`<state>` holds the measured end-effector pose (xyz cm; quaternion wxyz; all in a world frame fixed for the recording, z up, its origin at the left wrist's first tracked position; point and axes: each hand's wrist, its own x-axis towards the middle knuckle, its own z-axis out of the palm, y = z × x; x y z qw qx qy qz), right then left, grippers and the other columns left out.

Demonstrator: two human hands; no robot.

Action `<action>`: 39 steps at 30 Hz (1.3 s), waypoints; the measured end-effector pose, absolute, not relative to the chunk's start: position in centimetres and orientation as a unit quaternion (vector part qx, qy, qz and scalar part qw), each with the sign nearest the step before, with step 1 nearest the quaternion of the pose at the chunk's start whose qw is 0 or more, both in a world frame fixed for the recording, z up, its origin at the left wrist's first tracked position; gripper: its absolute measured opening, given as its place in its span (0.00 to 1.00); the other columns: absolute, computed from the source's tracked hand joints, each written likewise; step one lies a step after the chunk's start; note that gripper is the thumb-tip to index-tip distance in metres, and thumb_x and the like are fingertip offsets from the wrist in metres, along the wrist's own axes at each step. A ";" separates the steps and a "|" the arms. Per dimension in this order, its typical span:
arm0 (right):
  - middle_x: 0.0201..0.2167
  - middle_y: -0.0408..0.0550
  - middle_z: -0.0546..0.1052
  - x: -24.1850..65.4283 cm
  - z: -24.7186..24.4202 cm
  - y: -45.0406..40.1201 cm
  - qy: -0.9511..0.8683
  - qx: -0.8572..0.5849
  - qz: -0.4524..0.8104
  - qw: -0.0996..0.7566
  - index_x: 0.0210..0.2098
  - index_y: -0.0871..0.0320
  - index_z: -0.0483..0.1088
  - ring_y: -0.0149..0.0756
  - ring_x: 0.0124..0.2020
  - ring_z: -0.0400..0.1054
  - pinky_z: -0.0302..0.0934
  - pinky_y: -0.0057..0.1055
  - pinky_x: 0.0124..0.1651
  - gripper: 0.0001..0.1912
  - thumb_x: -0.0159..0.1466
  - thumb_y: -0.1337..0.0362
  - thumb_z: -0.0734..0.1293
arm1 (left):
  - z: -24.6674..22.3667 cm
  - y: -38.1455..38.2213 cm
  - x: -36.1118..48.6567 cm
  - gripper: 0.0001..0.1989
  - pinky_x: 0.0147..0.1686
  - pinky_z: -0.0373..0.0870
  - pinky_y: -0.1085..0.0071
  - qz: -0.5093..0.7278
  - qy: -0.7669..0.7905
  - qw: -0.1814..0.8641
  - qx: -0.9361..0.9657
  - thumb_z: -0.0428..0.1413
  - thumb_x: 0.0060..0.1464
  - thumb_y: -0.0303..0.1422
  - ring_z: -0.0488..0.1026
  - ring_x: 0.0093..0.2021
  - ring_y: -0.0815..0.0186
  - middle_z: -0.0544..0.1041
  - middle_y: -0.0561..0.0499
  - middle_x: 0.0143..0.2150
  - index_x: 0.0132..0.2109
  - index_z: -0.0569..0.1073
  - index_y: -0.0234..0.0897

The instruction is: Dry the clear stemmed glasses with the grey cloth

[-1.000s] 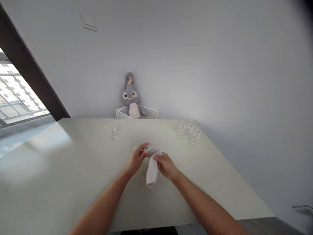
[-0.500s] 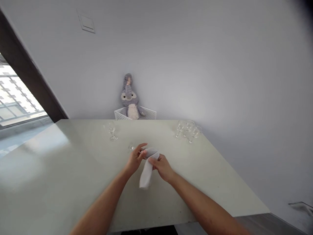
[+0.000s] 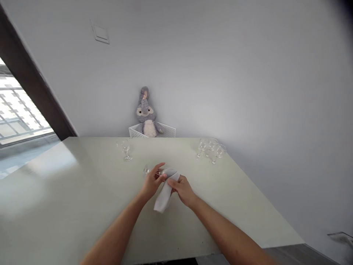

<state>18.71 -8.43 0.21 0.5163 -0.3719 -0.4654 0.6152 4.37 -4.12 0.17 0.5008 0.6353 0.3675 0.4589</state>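
Over the middle of the table, my left hand [image 3: 154, 179] is closed around the stem of a clear stemmed glass [image 3: 146, 170], tipped on its side with the foot to the left. My right hand [image 3: 182, 187] grips a white cloth [image 3: 164, 197], which is wrapped about the glass's bowl and hangs down towards me. The cloth hides most of the bowl. Another stemmed glass [image 3: 127, 150] stands upright at the back left of the table, with a second rim just beside it. At the back right, several stemmed glasses [image 3: 211, 148] stand close together.
The pale table [image 3: 82, 213] reaches back to a grey wall. Behind its far edge, a grey plush toy [image 3: 146, 114] sits in a white perforated basket [image 3: 169, 131]. A window with a railing [image 3: 22, 106] is on the left.
My left hand has turned slightly with the glass, and its foot shows more clearly. The hanging end of the cloth has swung a little to the left. The view has tilted slightly.
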 end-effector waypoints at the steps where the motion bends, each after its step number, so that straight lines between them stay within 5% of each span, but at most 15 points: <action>1: 0.22 0.42 0.70 18.6 0.0 -8.6 -0.512 -0.394 0.575 0.503 0.32 0.59 0.71 0.29 0.23 0.61 0.58 0.26 0.26 0.13 0.50 0.57 0.67 | 0.0 -3.9 4.3 0.23 0.29 0.67 0.72 0.449 0.382 0.504 0.631 0.50 0.49 0.45 0.68 0.29 0.68 0.72 0.49 0.32 0.49 0.67 0.36; 5: 0.20 0.42 0.70 18.5 -0.6 -8.4 -0.538 -0.427 0.529 0.498 0.24 0.59 0.70 0.30 0.23 0.61 0.58 0.26 0.26 0.12 0.50 0.56 0.67 | -0.1 -4.1 4.5 0.23 0.28 0.68 0.71 0.425 0.384 0.545 0.612 0.42 0.54 0.47 0.69 0.32 0.66 0.72 0.48 0.33 0.45 0.69 0.35; 8: 0.20 0.43 0.70 19.0 -0.2 -7.6 -0.397 -0.371 0.643 0.540 0.30 0.61 0.69 0.30 0.20 0.63 0.59 0.27 0.23 0.15 0.52 0.54 0.66 | 0.4 -4.5 4.6 0.24 0.33 0.68 0.71 0.414 0.339 0.573 0.620 0.50 0.51 0.43 0.69 0.37 0.65 0.71 0.47 0.41 0.53 0.63 0.39; 11: 0.22 0.44 0.71 19.3 0.3 -7.4 -0.335 -0.331 0.681 0.561 0.32 0.61 0.69 0.29 0.22 0.63 0.59 0.27 0.25 0.15 0.52 0.55 0.66 | 0.6 -4.5 4.5 0.26 0.35 0.67 0.71 0.428 0.311 0.589 0.611 0.55 0.47 0.39 0.69 0.35 0.67 0.72 0.48 0.38 0.54 0.62 0.38; 17: 0.20 0.42 0.69 19.0 -0.2 -8.5 -0.588 -0.457 0.435 0.507 0.24 0.59 0.69 0.30 0.24 0.62 0.57 0.27 0.27 0.11 0.50 0.57 0.67 | -0.1 -3.9 4.6 0.22 0.30 0.68 0.69 0.424 0.375 0.555 0.609 0.47 0.52 0.46 0.69 0.28 0.67 0.73 0.49 0.30 0.46 0.69 0.33; 21: 0.17 0.42 0.69 19.7 -0.5 -7.6 -0.577 -0.506 0.426 0.479 0.20 0.58 0.66 0.32 0.22 0.63 0.58 0.27 0.25 0.13 0.51 0.55 0.67 | -0.4 -3.9 4.1 0.21 0.30 0.66 0.68 0.418 0.452 0.396 0.682 0.44 0.53 0.45 0.69 0.26 0.65 0.73 0.50 0.25 0.45 0.71 0.38; 26: 0.16 0.43 0.69 20.6 -0.3 -6.4 -0.447 -0.482 0.563 0.502 0.24 0.61 0.66 0.31 0.16 0.63 0.60 0.30 0.21 0.16 0.50 0.53 0.67 | -0.2 -3.1 2.7 0.17 0.49 0.52 0.58 0.409 0.407 0.134 0.806 0.54 0.48 0.39 0.63 0.49 0.52 0.74 0.44 0.43 0.46 0.72 0.44; 31: 0.22 0.46 0.71 21.8 0.6 -6.6 -0.490 -0.426 0.608 0.457 0.32 0.64 0.69 0.32 0.21 0.65 0.60 0.30 0.24 0.18 0.50 0.54 0.67 | -0.2 -2.8 2.2 0.13 0.42 0.55 0.61 0.329 0.399 0.099 0.850 0.51 0.51 0.41 0.68 0.35 0.58 0.74 0.47 0.24 0.40 0.74 0.43; 39: 0.26 0.42 0.71 24.2 0.5 -5.0 -0.655 -0.501 0.400 0.400 0.31 0.61 0.70 0.33 0.30 0.64 0.57 0.29 0.35 0.11 0.54 0.60 0.62 | 0.6 -3.1 2.3 0.15 0.32 0.55 0.70 0.232 0.483 0.055 0.843 0.45 0.55 0.42 0.66 0.28 0.64 0.73 0.51 0.23 0.35 0.73 0.42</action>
